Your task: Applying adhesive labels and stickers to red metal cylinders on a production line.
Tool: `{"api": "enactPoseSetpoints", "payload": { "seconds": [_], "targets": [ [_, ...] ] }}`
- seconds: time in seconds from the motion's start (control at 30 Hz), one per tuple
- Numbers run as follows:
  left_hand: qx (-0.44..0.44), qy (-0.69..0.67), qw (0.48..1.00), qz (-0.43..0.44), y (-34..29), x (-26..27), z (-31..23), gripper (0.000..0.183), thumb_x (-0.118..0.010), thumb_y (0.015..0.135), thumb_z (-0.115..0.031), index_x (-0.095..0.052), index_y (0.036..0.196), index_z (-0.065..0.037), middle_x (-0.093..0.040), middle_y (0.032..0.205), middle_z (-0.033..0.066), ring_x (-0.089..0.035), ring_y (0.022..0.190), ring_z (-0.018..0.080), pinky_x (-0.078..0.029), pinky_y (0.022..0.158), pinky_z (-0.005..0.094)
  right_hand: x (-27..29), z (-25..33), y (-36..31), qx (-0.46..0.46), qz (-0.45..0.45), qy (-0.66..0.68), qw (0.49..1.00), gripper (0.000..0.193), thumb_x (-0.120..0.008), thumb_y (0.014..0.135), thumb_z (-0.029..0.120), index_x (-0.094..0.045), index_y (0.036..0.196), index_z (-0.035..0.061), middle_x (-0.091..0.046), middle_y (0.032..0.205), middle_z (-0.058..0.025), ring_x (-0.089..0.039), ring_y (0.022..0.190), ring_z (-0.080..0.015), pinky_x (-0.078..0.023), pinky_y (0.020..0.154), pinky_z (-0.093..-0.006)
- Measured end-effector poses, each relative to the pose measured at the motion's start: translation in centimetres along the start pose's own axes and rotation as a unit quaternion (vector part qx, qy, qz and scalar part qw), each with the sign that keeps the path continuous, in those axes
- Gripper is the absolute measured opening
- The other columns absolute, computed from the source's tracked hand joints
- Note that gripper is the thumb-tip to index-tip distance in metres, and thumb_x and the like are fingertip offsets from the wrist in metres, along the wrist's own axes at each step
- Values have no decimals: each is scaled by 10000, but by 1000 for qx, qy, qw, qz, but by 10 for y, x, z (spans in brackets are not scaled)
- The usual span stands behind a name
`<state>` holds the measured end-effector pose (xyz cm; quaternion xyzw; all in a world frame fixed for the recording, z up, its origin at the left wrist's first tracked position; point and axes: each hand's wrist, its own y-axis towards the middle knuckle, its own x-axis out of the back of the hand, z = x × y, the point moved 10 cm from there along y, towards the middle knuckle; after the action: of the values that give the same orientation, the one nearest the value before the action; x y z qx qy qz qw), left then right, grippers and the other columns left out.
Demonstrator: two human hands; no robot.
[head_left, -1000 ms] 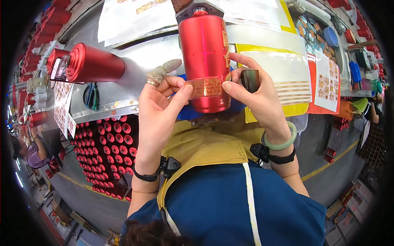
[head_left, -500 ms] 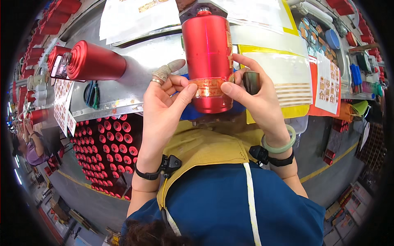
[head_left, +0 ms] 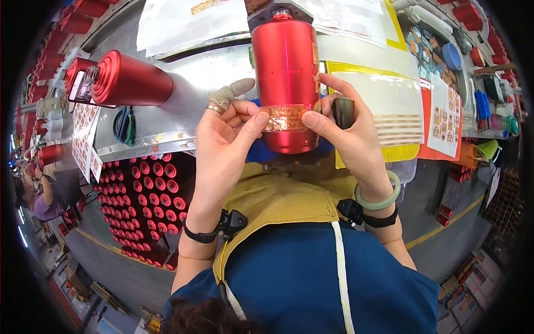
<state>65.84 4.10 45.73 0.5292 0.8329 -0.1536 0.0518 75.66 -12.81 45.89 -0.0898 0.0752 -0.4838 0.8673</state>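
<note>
In front of me a shiny red metal bottle (head_left: pixel 286 61) lies with its neck pointing away, against a dark metal support (head_left: pixel 303 15). Around its lower part runs a gold patterned sticker strip (head_left: pixel 285 118). My left hand (head_left: pixel 225 131) pinches the strip's left end between thumb and bent fingers; one of its fingers wears a pale cloth finger cover (head_left: pixel 231 93). With its thumb my right hand (head_left: pixel 350 125) presses the strip's right end against the bottle. A dark, glossy small block (head_left: pixel 343 113) is tucked among the right fingers. More gold pattern shows along the bottle's right side.
Left on the metal bench (head_left: pixel 186 83) are another red bottle (head_left: pixel 136 80), a phone (head_left: pixel 78 89), scissors (head_left: pixel 123 127) and sticker sheets (head_left: pixel 86 133). A white sheet with gold strips (head_left: pixel 395 129) lies to the right. Below stand many red bottles (head_left: pixel 142 195). Another person (head_left: pixel 41 195) works far left.
Both hands still hold the strip at the bottle. The whole view has shifted slightly, and the strip looks much the same.
</note>
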Motion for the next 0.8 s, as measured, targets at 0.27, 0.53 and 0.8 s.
{"api": "enactPoseSetpoints", "payload": {
  "seconds": [0.27, 0.53, 0.8],
  "targets": [
    [2, -8, 1000, -4, 1, -2, 3, 448, -674, 979, -4, -484, 1383, 35, -611, 1063, 46, -628, 974, 117, -531, 881, 271, -1, -1, 0, -2, 3, -8, 1000, 646, -854, 863, 145, -531, 1396, -26, -544, 862, 34, -480, 750, -34, -419, 666, -193],
    [-207, 261, 941, -57, -16, -3, -19, 666, -623, 987, -41, -322, 1578, 19, -473, 1523, 218, -540, 1294, 246, -469, 1058, 368, 0, -5, 0, -3, 1, 8, 1000, 656, -858, 865, 154, -526, 1401, -27, -543, 866, 36, -478, 746, -33, -419, 667, -189],
    [-324, 459, 827, -23, -40, -31, 1, 967, -926, 662, -146, -469, 1482, 87, -553, 1439, 295, -586, 1253, 446, -466, 1067, 483, 8, 8, -5, 10, -12, 40, 999, 529, -749, 947, 104, -509, 1399, -28, -573, 954, -14, -540, 858, -83, -463, 795, -233]
  ]
}}
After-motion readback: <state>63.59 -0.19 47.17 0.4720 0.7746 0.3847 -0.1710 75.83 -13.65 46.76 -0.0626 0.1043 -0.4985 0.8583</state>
